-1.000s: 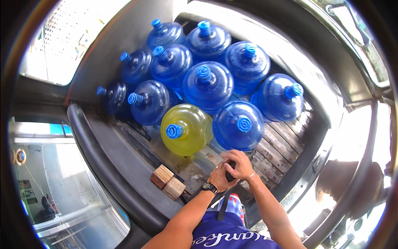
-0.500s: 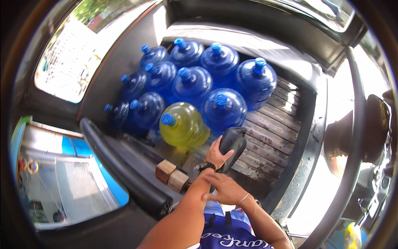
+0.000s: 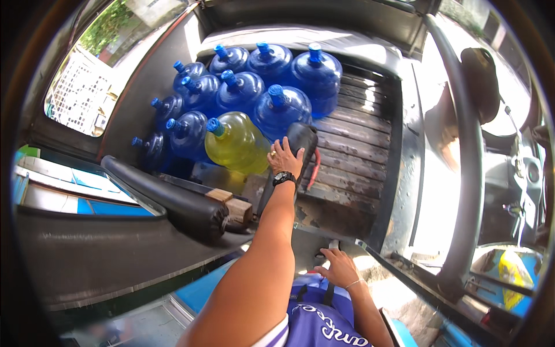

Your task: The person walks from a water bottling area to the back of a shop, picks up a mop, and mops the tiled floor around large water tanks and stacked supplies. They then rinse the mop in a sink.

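My left hand rests with fingers spread on a long black padded piece, which has a red part along its right side. Just beyond stand a yellow translucent jug and several blue water jugs with blue caps, packed at the left and back of a slatted vehicle bed. My right hand is lower down beside my body, empty, its fingers apart and slightly curved.
A padded black rail runs along the left, by wooden blocks. A curved metal bar stands at the right, with a yellow item beyond it. Bright openings with greenery and pavement show around the vehicle's body.
My view has tilted and shifted. My left hand has moved up along the black piece, its fingers now more spread. My right hand has left the left forearm and sits lower to the right.
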The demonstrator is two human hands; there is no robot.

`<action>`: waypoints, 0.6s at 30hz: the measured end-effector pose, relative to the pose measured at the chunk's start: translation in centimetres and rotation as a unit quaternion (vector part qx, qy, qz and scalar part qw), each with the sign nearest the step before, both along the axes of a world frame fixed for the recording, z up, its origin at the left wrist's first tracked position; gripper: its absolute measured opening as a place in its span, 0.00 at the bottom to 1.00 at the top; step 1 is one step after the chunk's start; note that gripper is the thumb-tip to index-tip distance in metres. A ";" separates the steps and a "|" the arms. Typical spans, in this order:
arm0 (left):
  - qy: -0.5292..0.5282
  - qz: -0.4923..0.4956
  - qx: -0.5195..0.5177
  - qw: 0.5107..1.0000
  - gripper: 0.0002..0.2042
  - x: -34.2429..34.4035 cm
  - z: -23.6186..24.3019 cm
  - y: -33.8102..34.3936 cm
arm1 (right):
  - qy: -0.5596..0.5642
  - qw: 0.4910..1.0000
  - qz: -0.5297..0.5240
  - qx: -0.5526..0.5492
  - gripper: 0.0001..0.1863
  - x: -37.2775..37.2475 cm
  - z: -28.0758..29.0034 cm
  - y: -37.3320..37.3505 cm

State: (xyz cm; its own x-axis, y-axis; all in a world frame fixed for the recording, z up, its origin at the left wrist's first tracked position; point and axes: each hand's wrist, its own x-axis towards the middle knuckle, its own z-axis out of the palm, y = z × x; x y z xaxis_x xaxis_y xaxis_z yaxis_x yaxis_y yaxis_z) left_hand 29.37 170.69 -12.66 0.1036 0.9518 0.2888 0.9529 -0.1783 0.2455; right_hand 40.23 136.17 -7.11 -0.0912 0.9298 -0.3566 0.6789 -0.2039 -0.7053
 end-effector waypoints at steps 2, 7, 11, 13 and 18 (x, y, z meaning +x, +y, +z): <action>-0.009 0.006 0.050 0.999 0.32 1.9 -0.9 -5.7 | 0.025 0.998 0.000 -0.056 0.34 0.3 -0.4 -5.7; -0.186 -0.299 -0.222 0.909 0.21 0.2 -4.4 -26.2 | -0.067 0.983 -0.053 -0.162 0.35 2.7 -0.2 -18.4; 0.073 -0.408 -0.421 0.807 0.22 -9.2 -10.3 -36.2 | -0.096 0.969 -0.171 -0.153 0.35 4.2 1.3 -26.3; 0.186 -0.330 -0.564 0.734 0.29 -14.7 -14.1 -37.1 | -0.126 0.961 -0.199 -0.147 0.34 4.2 1.6 -29.0; 0.354 -0.348 -0.567 0.657 0.35 -22.5 -16.5 -33.0 | -0.094 0.955 -0.257 -0.110 0.32 2.2 -1.0 -32.4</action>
State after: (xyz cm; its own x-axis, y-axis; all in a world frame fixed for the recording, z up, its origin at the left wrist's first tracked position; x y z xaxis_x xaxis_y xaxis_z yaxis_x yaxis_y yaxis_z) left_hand 6.85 137.66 -29.13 0.3546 0.1644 -0.9205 0.6837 -0.7171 0.1353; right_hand 42.40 103.77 -8.09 0.4428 0.7351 -0.5135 0.5598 -0.6740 -0.4821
